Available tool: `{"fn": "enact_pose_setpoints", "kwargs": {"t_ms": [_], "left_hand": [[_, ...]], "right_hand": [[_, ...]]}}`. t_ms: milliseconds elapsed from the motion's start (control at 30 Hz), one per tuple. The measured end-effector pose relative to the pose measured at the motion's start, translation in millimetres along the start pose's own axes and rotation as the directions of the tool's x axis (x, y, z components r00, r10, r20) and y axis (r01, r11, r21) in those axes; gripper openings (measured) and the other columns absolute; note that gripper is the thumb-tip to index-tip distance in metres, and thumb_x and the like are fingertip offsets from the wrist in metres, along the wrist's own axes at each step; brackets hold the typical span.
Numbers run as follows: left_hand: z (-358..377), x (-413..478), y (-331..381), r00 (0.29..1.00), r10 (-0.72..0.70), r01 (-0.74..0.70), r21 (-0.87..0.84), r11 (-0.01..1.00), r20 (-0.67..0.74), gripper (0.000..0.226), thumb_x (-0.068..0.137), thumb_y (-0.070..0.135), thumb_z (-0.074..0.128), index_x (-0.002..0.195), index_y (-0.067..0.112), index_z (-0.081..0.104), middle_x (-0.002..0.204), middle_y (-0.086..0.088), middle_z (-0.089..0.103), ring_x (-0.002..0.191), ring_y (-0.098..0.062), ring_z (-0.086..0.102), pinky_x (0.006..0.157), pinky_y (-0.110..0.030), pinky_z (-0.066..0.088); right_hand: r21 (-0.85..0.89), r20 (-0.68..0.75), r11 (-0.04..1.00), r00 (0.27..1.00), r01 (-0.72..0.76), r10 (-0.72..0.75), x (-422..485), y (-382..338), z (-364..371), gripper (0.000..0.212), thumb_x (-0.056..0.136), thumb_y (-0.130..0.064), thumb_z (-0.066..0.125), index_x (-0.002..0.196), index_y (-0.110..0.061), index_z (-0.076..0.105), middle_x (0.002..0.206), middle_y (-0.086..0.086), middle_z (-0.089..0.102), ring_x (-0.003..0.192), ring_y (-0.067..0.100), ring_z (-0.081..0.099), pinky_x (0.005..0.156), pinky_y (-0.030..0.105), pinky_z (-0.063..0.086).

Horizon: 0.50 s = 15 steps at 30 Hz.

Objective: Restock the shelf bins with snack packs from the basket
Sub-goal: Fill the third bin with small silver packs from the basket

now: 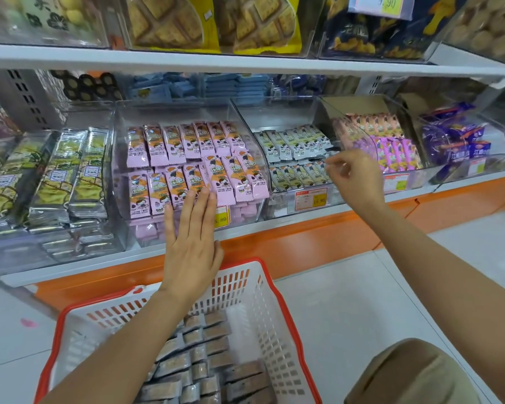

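Snack packs lay in rows in the basket, below both hands, long axes running roughly crosswise. The left hand, flat with straight fingers on the pink packs, was above the basket's far rim and nearer. The right hand curled at the white packs further off, its hold unclear.
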State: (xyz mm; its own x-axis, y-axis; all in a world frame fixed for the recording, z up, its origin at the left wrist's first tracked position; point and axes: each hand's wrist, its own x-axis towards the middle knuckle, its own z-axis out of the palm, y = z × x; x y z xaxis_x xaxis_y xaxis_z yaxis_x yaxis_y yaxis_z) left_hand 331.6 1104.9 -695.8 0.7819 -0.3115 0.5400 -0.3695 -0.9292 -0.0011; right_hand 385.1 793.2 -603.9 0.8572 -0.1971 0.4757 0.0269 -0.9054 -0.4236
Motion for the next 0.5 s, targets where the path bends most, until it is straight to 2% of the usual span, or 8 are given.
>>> {"fn": "enact_pose_setpoints", "kwargs": {"t_ms": [67,167,267,367,433,500], "left_hand": [[-1.1,-7.6,-2.8,0.999,0.032,-0.032,-0.020,0.999,-0.023,0.077,0.086,0.020,0.050,0.155,0.004,0.020,0.163,-0.013,0.017,0.152,-0.030,0.010,0.122,-0.051,-0.004],[-3.1,-32.3,-15.4,0.995,0.093,-0.094,-0.037,0.995,-0.037,0.068,0.087,0.019,0.045,0.152,0.005,0.030,0.156,-0.012,0.027,0.147,-0.030,0.020,0.121,-0.051,0.006],[-3.8,-69.3,-41.6,0.996,0.089,-0.089,-0.021,0.996,0.020,0.063,0.084,0.023,0.043,0.146,0.008,0.039,0.144,-0.011,0.037,0.136,-0.031,0.033,0.117,-0.050,0.015],[-3.4,-112.8,-79.7,0.986,0.039,-0.041,0.012,0.999,0.159,0.059,0.081,0.023,0.045,0.138,0.007,0.052,0.137,-0.013,0.047,0.128,-0.033,0.040,0.111,-0.051,0.023],[-0.6,-143.8,-105.0,0.955,-0.021,0.008,0.048,0.999,0.295,0.057,0.082,0.026,0.044,0.134,0.007,0.056,0.134,-0.016,0.052,0.125,-0.036,0.044,0.107,-0.052,0.029],[5.6,-173.7,-126.5,0.908,-0.119,0.098,0.073,0.993,0.401,0.056,0.085,0.029,0.039,0.132,0.005,0.056,0.134,-0.019,0.054,0.125,-0.041,0.048,0.106,-0.055,0.032]], "right_hand": [[0.176,0.027,0.979,0.994,0.101,-0.107,-29.0,-34.6,1.6,0.010,0.091,-0.014,0.067,0.098,-0.015,0.072,0.089,-0.004,0.064,0.066,0.000,0.053,0.062,0.009,0.042],[0.403,0.099,0.891,0.957,0.211,-0.272,-82.6,-78.9,21.9,0.013,0.090,-0.010,0.067,0.097,-0.020,0.071,0.082,-0.013,0.058,0.067,0.001,0.053,0.062,0.008,0.040],[0.512,0.260,0.836,0.892,0.198,-0.370,-134.6,-108.6,67.5,0.010,0.090,-0.015,0.067,0.097,-0.020,0.072,0.082,-0.014,0.059,0.069,0.005,0.054,0.064,0.010,0.041],[0.544,0.458,0.834,0.802,0.090,-0.385,-184.8,-128.3,122.3,0.011,0.089,-0.019,0.067,0.099,-0.020,0.071,0.083,-0.016,0.057,0.066,0.007,0.053,0.069,0.017,0.045],[0.484,0.595,0.873,0.707,0.064,-0.382,-213.8,-136.8,158.0,0.016,0.090,-0.022,0.065,0.106,-0.021,0.069,0.089,-0.012,0.058,0.068,0.007,0.055,0.076,0.027,0.050],[0.409,0.704,0.910,0.612,0.065,-0.360,-237.7,-145.6,186.2,0.020,0.092,-0.027,0.064,0.111,-0.022,0.066,0.097,-0.007,0.059,0.074,0.010,0.059,0.076,0.033,0.051]]}}
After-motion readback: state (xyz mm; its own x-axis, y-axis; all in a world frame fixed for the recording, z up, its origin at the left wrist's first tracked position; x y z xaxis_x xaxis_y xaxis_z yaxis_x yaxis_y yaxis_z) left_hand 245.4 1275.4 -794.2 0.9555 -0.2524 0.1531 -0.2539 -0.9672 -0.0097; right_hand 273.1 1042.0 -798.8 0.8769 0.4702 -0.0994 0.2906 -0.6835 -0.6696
